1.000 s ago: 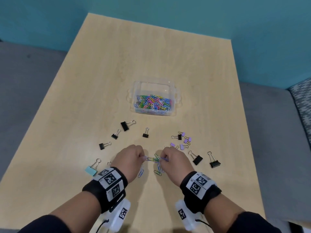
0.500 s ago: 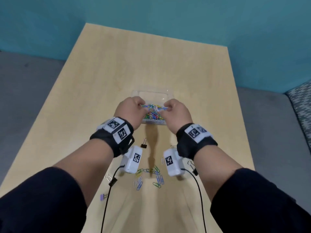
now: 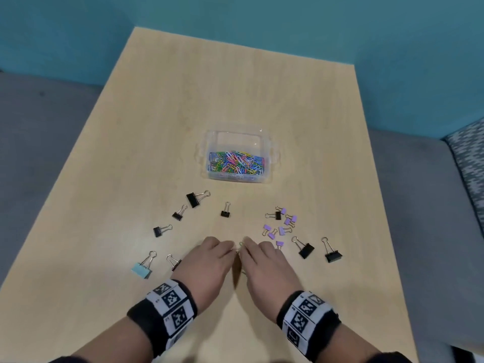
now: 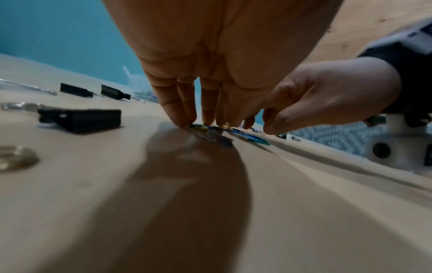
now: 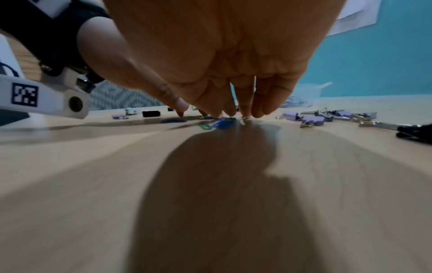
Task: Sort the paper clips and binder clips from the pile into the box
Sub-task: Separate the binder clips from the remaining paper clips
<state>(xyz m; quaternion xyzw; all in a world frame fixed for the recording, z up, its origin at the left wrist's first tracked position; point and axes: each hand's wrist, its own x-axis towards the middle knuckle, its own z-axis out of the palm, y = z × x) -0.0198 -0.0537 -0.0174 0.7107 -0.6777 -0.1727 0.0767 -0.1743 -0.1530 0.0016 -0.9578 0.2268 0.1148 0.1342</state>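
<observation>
- Head view: both hands lie palm-down, side by side, on the near part of the counter [image 3: 157,158]. The left hand [image 3: 207,263] and right hand [image 3: 264,265] nearly meet at the fingertips over loose paper clips [image 3: 238,249]. The clear box [image 3: 237,155], well beyond them, holds many coloured clips. Black binder clips [image 3: 193,199] lie scattered to the left, purple clips [image 3: 281,226] and more black ones to the right, and a light-blue clip [image 3: 141,268] sits near left.
- Left wrist view: the left hand's fingers [image 4: 180,107] are straight, tips pressing on the paper clips [image 4: 205,130]; nothing is grasped.
- Right wrist view: the right hand's fingers [image 5: 261,103] are also straight, tips touching the clips [image 5: 222,122], grasping nothing.
</observation>
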